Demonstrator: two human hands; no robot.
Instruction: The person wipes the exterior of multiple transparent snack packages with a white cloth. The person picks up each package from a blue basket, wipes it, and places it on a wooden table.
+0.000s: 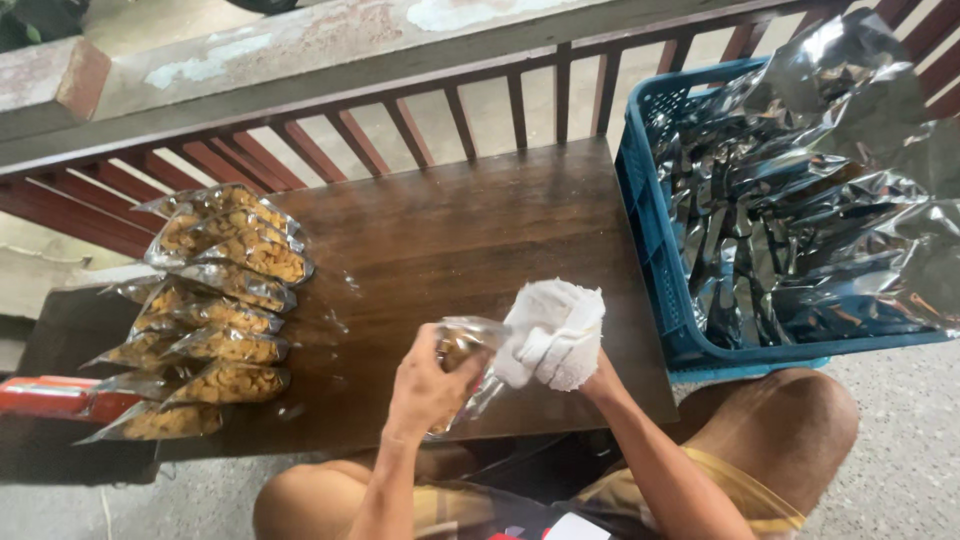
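Now your left hand [425, 385] is wrapped around a small clear snack bag [462, 345], holding it up just above the table. Your right hand [590, 380] grips a white cloth [553, 330] pressed against that bag. Under both hands is a dark wooden table [450, 230] beside a red railing [400, 125]. Left of your hands lie about ten filled bags [215, 320]. Right of them sits one blue crate [650, 230] of silver pouches [800, 220].
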